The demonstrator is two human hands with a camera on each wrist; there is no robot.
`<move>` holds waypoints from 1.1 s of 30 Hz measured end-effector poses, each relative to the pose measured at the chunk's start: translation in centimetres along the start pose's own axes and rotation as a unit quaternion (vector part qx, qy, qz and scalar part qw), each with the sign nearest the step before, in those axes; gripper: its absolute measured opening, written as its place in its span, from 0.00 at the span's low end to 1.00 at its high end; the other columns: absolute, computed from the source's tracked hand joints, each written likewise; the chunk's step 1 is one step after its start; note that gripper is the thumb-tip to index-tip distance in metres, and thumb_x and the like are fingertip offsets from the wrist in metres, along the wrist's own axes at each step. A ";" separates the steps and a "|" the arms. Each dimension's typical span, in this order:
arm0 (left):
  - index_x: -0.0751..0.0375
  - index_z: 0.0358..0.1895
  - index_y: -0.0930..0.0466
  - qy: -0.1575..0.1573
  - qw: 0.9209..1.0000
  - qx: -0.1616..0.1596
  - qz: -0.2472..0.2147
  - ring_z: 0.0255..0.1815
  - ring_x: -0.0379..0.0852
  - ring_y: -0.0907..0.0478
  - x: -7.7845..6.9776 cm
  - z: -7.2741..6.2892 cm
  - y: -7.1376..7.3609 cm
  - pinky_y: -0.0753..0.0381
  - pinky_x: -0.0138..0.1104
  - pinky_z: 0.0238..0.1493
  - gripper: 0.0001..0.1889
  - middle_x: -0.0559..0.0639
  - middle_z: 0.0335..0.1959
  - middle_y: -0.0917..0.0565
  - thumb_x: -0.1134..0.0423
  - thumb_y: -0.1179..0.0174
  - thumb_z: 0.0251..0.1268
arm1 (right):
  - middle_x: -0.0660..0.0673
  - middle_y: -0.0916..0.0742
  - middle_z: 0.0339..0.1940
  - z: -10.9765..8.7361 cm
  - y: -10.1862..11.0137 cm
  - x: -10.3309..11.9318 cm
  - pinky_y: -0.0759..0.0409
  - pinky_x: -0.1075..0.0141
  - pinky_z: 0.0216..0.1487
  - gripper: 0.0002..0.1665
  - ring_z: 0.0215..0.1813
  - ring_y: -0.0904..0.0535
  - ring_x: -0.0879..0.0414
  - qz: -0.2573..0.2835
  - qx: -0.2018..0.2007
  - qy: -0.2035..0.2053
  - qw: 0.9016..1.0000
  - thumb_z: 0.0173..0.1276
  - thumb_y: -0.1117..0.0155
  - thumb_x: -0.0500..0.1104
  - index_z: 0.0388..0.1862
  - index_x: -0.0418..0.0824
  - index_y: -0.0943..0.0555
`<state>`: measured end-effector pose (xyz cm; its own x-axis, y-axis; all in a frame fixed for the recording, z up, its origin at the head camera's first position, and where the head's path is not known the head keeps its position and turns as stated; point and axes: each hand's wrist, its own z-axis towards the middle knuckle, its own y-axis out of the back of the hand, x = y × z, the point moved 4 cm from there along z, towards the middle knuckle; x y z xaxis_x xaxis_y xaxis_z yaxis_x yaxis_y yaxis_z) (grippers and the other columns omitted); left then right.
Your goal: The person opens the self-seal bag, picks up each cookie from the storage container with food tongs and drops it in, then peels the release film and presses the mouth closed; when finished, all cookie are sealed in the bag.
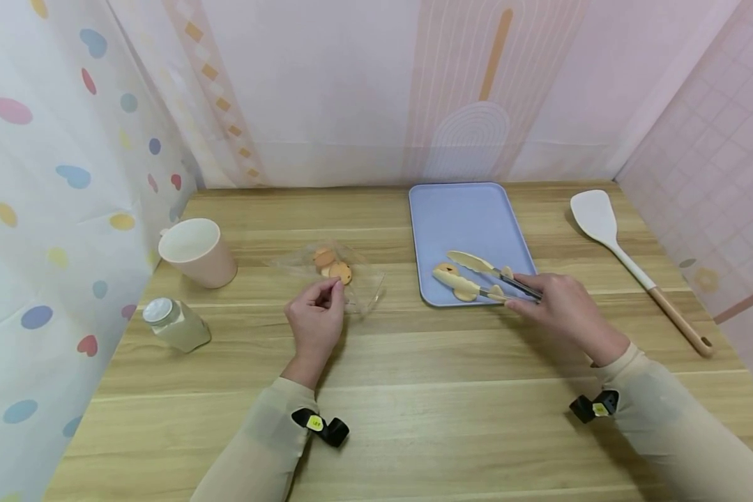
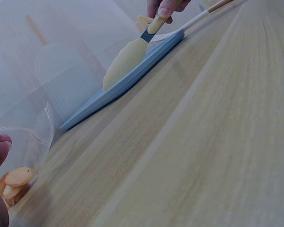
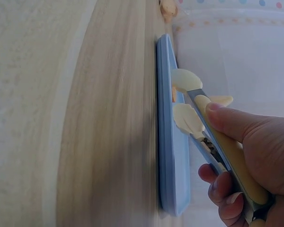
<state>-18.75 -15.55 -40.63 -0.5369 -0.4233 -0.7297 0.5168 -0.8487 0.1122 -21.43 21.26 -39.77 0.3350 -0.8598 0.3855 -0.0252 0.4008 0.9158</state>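
My left hand (image 1: 316, 314) pinches the near edge of a clear plastic bag (image 1: 370, 282) between thumb and finger. Several round cookies (image 1: 340, 272) lie inside that bag, also visible at the lower left of the left wrist view. In my right hand (image 1: 565, 310) I grip a pair of tongs (image 1: 470, 262) with cream-coloured heads and metal arms. The tongs' heads stand apart over the near part of a blue tray (image 1: 464, 209). A cookie (image 1: 445, 268) lies on the tray between them, partly covered by the nearer head.
To the left stand a pale pink mug (image 1: 210, 261) and, closer to me, a jar with a white lid (image 1: 178, 326). A white spatula (image 1: 640, 272) with a brown handle lies along the right side of the wooden table (image 1: 427, 418). Patterned cloths surround the table's back and sides.
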 end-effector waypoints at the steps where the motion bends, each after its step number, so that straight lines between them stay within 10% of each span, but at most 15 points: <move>1: 0.75 0.29 0.15 -0.001 1.000 0.000 0.000 0.14 0.46 0.24 0.0 0.0 0.0 0.29 0.20 0.19 0.03 0.61 0.17 0.18 0.81 0.38 0.54 | 0.51 0.30 0.15 -0.1 0.1 -0.1 0.40 0.65 0.18 0.35 0.17 0.41 0.59 0.000 0.000 -0.001 1.000 0.62 0.32 0.57 0.61 0.36 0.22; 26: 0.76 0.29 0.16 0.005 1.000 0.000 0.003 0.15 0.43 0.24 0.2 -0.1 -0.1 0.29 0.20 0.19 0.03 0.61 0.17 0.18 0.81 0.38 0.54 | 0.50 0.28 0.16 -0.6 0.0 -0.5 0.38 0.66 0.17 0.34 0.17 0.41 0.59 0.001 0.002 0.001 1.000 0.64 0.33 0.57 0.60 0.35 0.23; 33: 0.74 0.30 0.15 0.005 1.000 0.001 0.006 0.15 0.44 0.24 2.3 -0.4 -0.3 0.29 0.21 0.19 0.02 0.59 0.18 0.17 0.79 0.37 0.55 | 0.51 0.29 0.15 -0.7 -0.1 -0.6 0.39 0.66 0.18 0.32 0.17 0.41 0.59 -0.002 -0.003 0.002 1.000 0.63 0.32 0.54 0.60 0.35 0.22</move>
<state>-19.89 -16.12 -42.62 -0.5231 -0.4309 -0.7353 0.5217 -0.8441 0.1236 -20.97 21.94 -40.16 0.3389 -0.8605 0.3805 -0.0176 0.3985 0.9170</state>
